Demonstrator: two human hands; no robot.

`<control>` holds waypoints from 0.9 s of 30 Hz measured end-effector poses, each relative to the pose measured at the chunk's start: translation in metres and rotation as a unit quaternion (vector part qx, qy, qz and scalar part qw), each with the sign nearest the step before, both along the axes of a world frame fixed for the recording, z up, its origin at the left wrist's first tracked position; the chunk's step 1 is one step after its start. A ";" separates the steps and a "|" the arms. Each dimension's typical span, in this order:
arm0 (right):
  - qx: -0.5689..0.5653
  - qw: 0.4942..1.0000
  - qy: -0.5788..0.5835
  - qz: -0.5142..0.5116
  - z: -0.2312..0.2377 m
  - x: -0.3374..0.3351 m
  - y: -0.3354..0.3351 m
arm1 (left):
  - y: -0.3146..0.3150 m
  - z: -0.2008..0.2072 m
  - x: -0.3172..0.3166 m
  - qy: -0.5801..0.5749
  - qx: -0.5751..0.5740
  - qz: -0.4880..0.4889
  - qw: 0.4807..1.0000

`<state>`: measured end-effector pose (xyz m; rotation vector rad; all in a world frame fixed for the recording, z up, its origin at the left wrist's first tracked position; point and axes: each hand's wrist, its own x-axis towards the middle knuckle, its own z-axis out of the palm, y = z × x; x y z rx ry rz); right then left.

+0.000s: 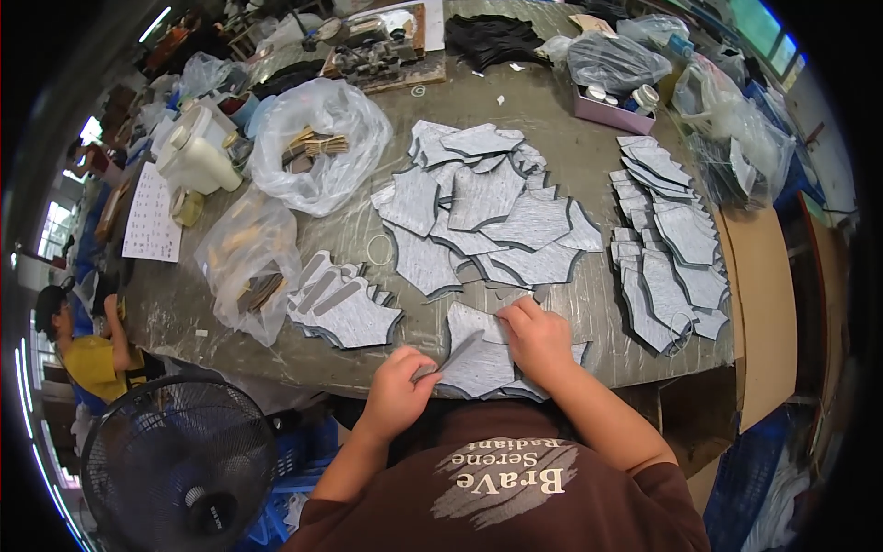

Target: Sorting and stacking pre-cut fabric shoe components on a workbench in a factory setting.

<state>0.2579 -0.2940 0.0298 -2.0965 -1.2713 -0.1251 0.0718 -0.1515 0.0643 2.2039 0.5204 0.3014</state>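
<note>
A cut grey panel (478, 373) with curved, dark edges lies in front of me at the table's near edge, partly over other pieces. My left hand (400, 386) is closed round one end of a narrow dark-grey strip (462, 352), which slants up across the panel. At the panel's upper right edge my right hand (538, 339) is closed, fingertips pressed together; what they grip is hidden. Just left of my hands sits a small stack of grey panels (354, 317) with several strips (322, 287) on top. Beyond my hands is a loose heap of similar panels (497, 198).
Overlapping rows of grey panels (676, 244) line the table's right side. Clear plastic bags (317, 138) of strips stand at the left, near a white bottle (198, 161). A pink box (612, 115) sits far right. A black fan (179, 469) stands at lower left.
</note>
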 end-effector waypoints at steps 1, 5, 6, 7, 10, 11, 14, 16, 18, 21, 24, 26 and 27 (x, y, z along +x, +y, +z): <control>-0.003 1.000 -0.001 -0.003 -0.001 0.001 -0.001 | 0.000 0.002 -0.001 -0.032 -0.018 -0.019 0.999; -0.010 1.000 0.015 0.008 -0.003 0.003 -0.001 | 0.006 0.024 -0.009 -0.080 0.067 -0.213 0.971; -0.020 1.000 0.011 0.008 -0.003 0.004 0.000 | 0.008 0.034 -0.015 -0.078 0.069 -0.215 0.971; -0.018 1.000 0.013 0.007 -0.002 0.004 0.001 | 0.011 0.044 -0.024 -0.128 0.038 -0.170 0.976; -0.025 1.000 0.003 0.015 -0.001 0.001 -0.002 | 0.029 0.065 -0.042 -0.156 0.073 -0.021 0.985; -0.047 0.998 -0.018 0.036 -0.001 0.001 -0.002 | 0.039 0.063 -0.043 -0.158 0.076 0.043 0.984; -0.073 0.991 -0.063 0.090 0.000 -0.001 0.002 | 0.082 0.047 -0.040 -0.101 0.111 0.158 0.976; -0.077 0.985 -0.090 0.124 0.007 -0.003 0.006 | 0.111 0.020 -0.042 -0.099 0.151 0.190 0.965; -0.037 0.990 -0.053 0.126 0.009 -0.001 0.007 | 0.114 0.016 -0.031 -0.098 0.185 0.210 0.955; 0.109 0.990 0.063 0.070 0.023 0.006 0.005 | 0.085 0.021 -0.015 -0.149 0.056 0.219 0.963; 0.138 0.961 0.229 0.076 0.049 -0.003 0.001 | 0.025 0.023 0.003 -0.148 -0.350 0.057 0.923; 0.095 0.934 0.325 0.115 0.063 -0.018 0.004 | 0.001 0.016 0.016 -0.065 -0.411 0.036 0.908; 0.081 0.919 0.365 0.125 0.066 -0.024 0.004 | -0.008 0.012 0.022 -0.068 -0.399 0.020 0.914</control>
